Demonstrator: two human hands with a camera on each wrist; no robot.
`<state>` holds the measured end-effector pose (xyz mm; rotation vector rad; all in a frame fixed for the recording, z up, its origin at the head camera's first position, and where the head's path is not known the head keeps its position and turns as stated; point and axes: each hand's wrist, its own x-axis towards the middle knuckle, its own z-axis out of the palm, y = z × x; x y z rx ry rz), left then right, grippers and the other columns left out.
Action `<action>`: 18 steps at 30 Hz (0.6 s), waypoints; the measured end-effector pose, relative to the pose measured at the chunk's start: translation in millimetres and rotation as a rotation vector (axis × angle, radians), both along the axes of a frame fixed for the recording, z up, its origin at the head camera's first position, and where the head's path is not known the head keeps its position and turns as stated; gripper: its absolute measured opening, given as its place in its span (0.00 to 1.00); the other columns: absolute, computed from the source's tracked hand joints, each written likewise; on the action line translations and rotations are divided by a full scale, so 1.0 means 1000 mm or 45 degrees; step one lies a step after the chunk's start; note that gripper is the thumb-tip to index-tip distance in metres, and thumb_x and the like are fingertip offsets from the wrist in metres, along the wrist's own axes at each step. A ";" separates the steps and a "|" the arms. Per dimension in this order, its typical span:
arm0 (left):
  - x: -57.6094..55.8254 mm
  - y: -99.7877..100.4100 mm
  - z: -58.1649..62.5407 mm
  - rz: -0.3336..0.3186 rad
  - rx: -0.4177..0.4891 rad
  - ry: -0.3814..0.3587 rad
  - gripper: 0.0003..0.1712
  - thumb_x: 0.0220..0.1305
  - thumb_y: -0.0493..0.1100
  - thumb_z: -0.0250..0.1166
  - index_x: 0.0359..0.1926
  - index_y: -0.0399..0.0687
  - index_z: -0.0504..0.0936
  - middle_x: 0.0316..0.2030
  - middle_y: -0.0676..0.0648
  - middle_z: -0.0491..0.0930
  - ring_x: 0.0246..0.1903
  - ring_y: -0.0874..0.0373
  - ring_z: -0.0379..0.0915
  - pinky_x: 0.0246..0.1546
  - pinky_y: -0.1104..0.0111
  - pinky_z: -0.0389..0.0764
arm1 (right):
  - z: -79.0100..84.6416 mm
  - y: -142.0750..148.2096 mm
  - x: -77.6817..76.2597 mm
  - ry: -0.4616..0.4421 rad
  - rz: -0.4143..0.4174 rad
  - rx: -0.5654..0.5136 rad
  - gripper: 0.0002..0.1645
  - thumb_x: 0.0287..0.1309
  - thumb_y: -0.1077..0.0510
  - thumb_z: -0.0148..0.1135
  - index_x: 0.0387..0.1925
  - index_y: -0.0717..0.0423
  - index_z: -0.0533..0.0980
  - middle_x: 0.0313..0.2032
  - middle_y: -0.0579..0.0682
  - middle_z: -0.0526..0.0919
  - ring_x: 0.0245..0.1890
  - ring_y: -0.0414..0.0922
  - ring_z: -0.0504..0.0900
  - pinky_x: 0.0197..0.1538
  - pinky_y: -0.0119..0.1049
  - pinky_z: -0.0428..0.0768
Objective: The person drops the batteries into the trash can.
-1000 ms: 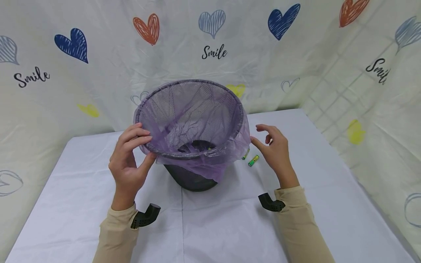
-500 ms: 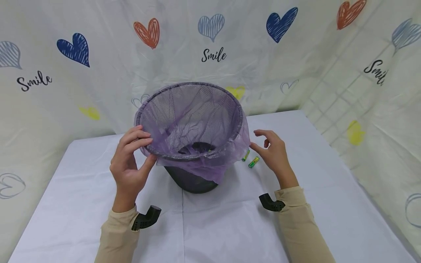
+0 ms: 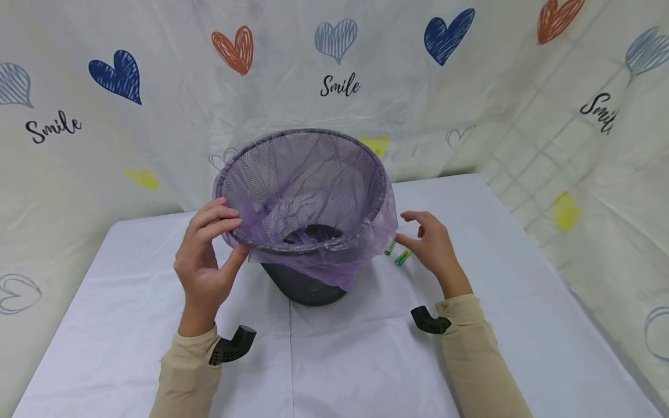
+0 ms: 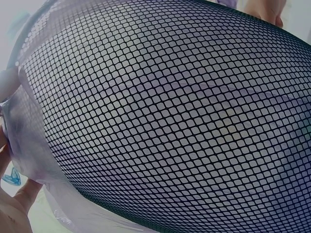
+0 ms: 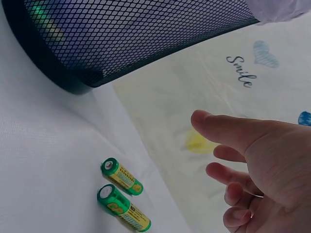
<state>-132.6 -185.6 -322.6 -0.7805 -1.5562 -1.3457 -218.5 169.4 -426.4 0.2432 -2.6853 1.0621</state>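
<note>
A black mesh wastebasket (image 3: 308, 284) stands on the table, tilted toward me, lined with a thin purple bag (image 3: 340, 267) folded over its rim. My left hand (image 3: 206, 255) grips that rim at the left, fingers inside and thumb below, over the bag. To the right of the basket, my right hand (image 3: 431, 247) hovers with nothing in it, fingers loosely bent and thumb extended. Two green-and-yellow batteries, one nearer (image 5: 124, 208) and one farther (image 5: 122, 176), lie side by side below it. Through the mesh, something green and yellow (image 5: 47, 22) shows in the basket.
A white cloth (image 3: 345, 360) covers the table. Behind it hangs a pale curtain (image 3: 282, 93) printed with hearts and "Smile". Each sleeve carries a black curved wrist mount, one on the left (image 3: 232, 345) and one on the right (image 3: 430, 321).
My right hand has come down and slightly left, so its thumb now overlaps the batteries in the head view. The left hand keeps its grip on the rim, and the basket has stayed put.
</note>
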 end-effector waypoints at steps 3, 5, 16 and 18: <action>0.001 0.000 0.000 0.001 -0.001 -0.004 0.17 0.50 0.38 0.68 0.34 0.23 0.78 0.39 0.34 0.78 0.52 0.38 0.69 0.62 0.53 0.68 | -0.002 0.000 -0.001 -0.021 0.022 0.004 0.30 0.45 0.53 0.69 0.53 0.53 0.73 0.47 0.53 0.77 0.32 0.47 0.67 0.31 0.34 0.65; 0.000 0.000 0.000 -0.002 0.002 -0.003 0.17 0.50 0.37 0.68 0.34 0.23 0.78 0.39 0.34 0.78 0.52 0.38 0.69 0.62 0.52 0.68 | -0.004 0.000 -0.001 -0.037 0.033 0.006 0.31 0.45 0.53 0.69 0.53 0.53 0.73 0.47 0.54 0.77 0.33 0.48 0.68 0.32 0.34 0.65; -0.001 0.001 0.000 -0.011 0.013 0.006 0.17 0.49 0.37 0.67 0.34 0.23 0.78 0.39 0.34 0.78 0.51 0.37 0.68 0.61 0.53 0.68 | -0.010 0.001 -0.003 -0.131 0.066 0.057 0.32 0.45 0.51 0.69 0.53 0.54 0.72 0.47 0.55 0.76 0.32 0.48 0.68 0.31 0.35 0.65; -0.001 0.001 0.000 -0.014 0.016 0.008 0.16 0.49 0.36 0.67 0.34 0.23 0.78 0.39 0.34 0.78 0.51 0.37 0.68 0.61 0.53 0.68 | -0.012 0.002 -0.004 -0.142 0.070 0.071 0.32 0.45 0.51 0.69 0.54 0.54 0.72 0.47 0.55 0.77 0.32 0.48 0.68 0.31 0.35 0.65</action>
